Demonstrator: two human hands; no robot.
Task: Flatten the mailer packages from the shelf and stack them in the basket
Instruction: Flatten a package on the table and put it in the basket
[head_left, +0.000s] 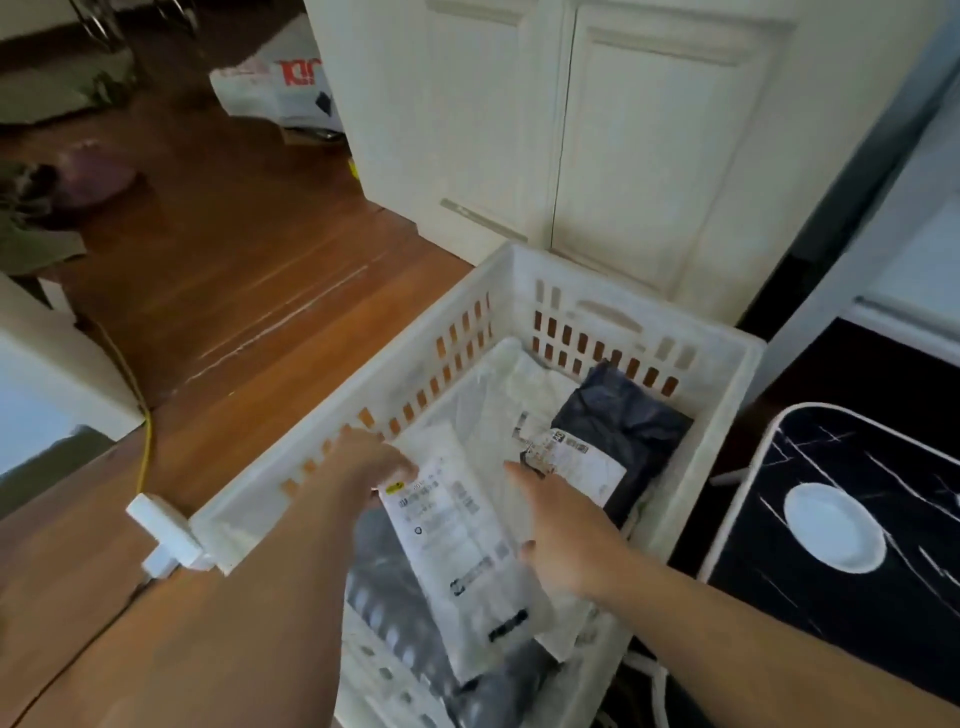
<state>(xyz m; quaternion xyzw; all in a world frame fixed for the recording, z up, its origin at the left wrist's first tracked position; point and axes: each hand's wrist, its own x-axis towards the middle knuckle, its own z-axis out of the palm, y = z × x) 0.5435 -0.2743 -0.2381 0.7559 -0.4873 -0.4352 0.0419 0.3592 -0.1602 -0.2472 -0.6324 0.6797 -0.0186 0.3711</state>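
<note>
Mailer package (457, 551), white and labelled, lay in the basket (737, 415); left hand (363, 467) pinched its top corner, right hand (561, 530) pressed flat with fingers extended.

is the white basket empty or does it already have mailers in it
Not empty: the white basket holds a dark mailer and white mailers.

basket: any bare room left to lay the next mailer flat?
Freest patch: the pale mailers at the basket far-left corner, beside the dark mailer. Near end is crowded: left hand and right hand on the white labelled mailer.
</note>
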